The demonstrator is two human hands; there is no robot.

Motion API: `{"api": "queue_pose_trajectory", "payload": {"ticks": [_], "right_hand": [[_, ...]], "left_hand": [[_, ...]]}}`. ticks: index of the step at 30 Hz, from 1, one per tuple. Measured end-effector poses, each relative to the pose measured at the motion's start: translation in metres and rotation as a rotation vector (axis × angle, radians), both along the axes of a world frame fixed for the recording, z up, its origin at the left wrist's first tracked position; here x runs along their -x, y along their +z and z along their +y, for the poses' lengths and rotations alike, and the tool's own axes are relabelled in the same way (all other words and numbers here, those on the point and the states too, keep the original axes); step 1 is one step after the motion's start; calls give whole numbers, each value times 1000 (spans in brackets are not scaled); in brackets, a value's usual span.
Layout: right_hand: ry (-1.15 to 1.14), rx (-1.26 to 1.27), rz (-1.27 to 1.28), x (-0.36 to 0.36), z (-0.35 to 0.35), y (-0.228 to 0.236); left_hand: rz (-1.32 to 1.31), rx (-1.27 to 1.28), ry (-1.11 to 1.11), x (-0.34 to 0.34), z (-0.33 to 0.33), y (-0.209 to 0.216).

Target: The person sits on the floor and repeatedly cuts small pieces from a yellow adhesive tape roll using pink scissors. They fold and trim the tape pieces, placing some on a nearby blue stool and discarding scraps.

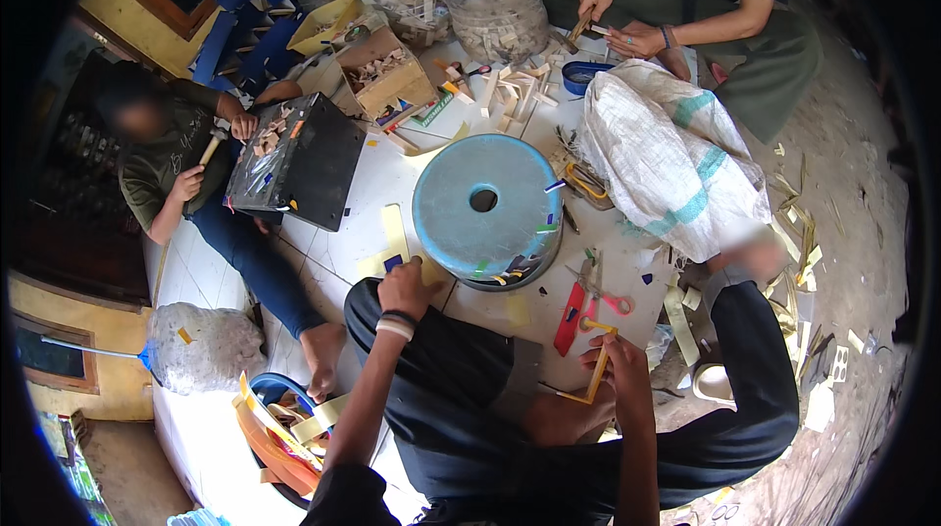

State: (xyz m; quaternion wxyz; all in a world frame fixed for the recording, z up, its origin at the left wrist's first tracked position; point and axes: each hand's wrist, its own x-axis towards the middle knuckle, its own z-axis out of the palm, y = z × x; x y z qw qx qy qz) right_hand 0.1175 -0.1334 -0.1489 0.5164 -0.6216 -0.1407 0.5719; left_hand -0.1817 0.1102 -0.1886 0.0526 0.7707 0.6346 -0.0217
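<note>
My left hand (405,289) is closed above my bent knee, its fingertips at a small dark blue piece (392,262). Just beyond it, pale yellow strips (394,227) lie on the tiles. My right hand (625,374) grips a thin yellow C-shaped frame (598,381) over my lower leg. Past that hand lie red-handled scissors (616,304) and a flat red tool (568,318). In front of me stands a round blue-grey stool (487,178) with a hole in its top; small coloured scraps stick to its side.
A person (176,149) at left holds a hammer (212,146) beside a black box (299,168); another person's hands (627,36) work at far right. Around are a white sack (676,149), a cardboard box (387,75), wood pieces (515,95) and a tub of strips (279,418).
</note>
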Motion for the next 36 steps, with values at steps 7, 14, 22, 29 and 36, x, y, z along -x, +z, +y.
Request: {"api": "queue_pose_trajectory", "payload": {"ticks": [7, 14, 22, 29, 36], "right_hand": [[89, 51, -23, 12, -5, 3], [120, 12, 42, 22, -5, 8], [154, 11, 30, 11, -15, 6], [107, -82, 98, 24, 2, 28], [55, -261, -89, 27, 16, 22]], "left_hand": [[97, 148, -150, -9, 38, -29], [-46, 72, -192, 19, 49, -20], [-1460, 712, 208, 45, 34, 72], [-1847, 985, 44, -3, -26, 128], [-1450, 816, -73, -68, -69, 132]]}}
